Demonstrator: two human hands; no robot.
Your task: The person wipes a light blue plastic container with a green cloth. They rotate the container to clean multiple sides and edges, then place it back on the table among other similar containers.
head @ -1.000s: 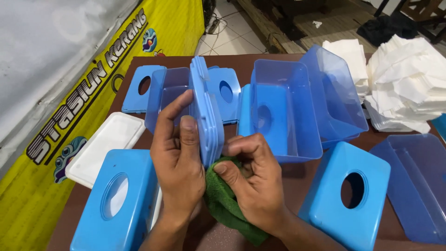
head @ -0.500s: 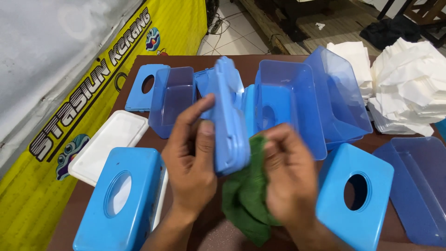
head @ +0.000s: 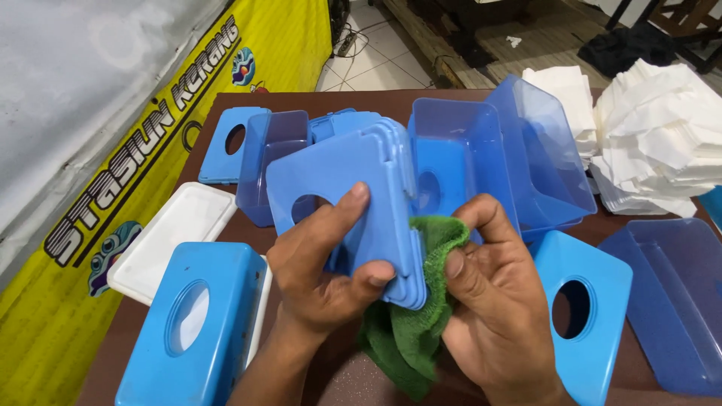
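Left hand (head: 323, 274): your grip is clenched on a stack of blue lids (head: 353, 203), thumb across the front face beside the round hole, fingers behind.
Right hand (head: 496, 301): your grip is closed on a green cloth (head: 414, 331), pressing it to the stack's right edge.
Stack position: held up off the tabletop (head: 361, 101), tilted, between your two hands.
Lids, handling: thin hard plastic, probably light and stiff; smooth faces likely slick; loose layers could slide apart, so pinch across the whole thickness near an edge.
Cloth, handling: soft, floppy; its free end hangs below your right grip.
Left of left grip: a closed blue box (head: 195, 323) with an oval hole, a white lid (head: 173, 237) just past it.
Beyond the grips: clear blue tubs (head: 481, 158), more blue lids.
Right of right grip: another blue box (head: 587, 301), then a shallow blue tub (head: 669, 301).
Far right: heaped white tissues (head: 654, 135).
Surface: dark brown tabletop, crowded.
Room: yellow banner (head: 150, 165) along the left, tiled floor beyond.
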